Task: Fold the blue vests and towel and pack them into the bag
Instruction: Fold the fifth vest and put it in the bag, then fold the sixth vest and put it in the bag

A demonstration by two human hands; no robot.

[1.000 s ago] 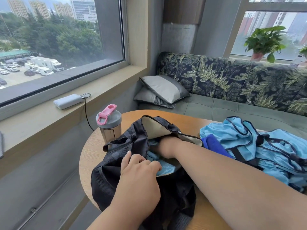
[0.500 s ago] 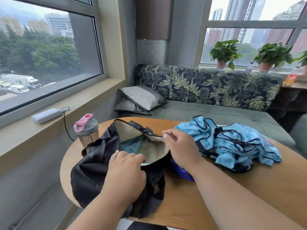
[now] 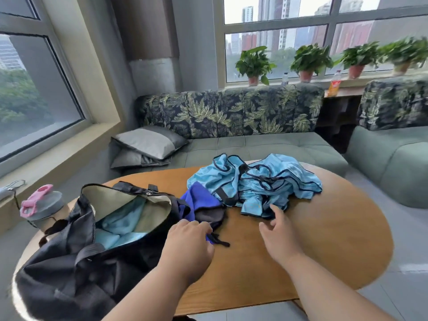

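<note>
Lying leftward-rightward, bag (image 3: 76, 262) mouth up; left hand (image 3: 187, 246) fingers curled on towel (image 3: 201, 200); right hand (image 3: 278, 235) fingers spread, empty.

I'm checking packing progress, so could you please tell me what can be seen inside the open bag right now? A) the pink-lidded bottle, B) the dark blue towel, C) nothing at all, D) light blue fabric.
D: light blue fabric lies inside the open black bag, while the dark blue towel is on the table beside it.

I'm looking at a round wooden table (image 3: 324, 239) in a corner; a leaf-print sofa (image 3: 231, 112) is running behind it, daylight coming through windows (image 3: 275, 31), potted plants (image 3: 253, 63) lining the sill.
</note>
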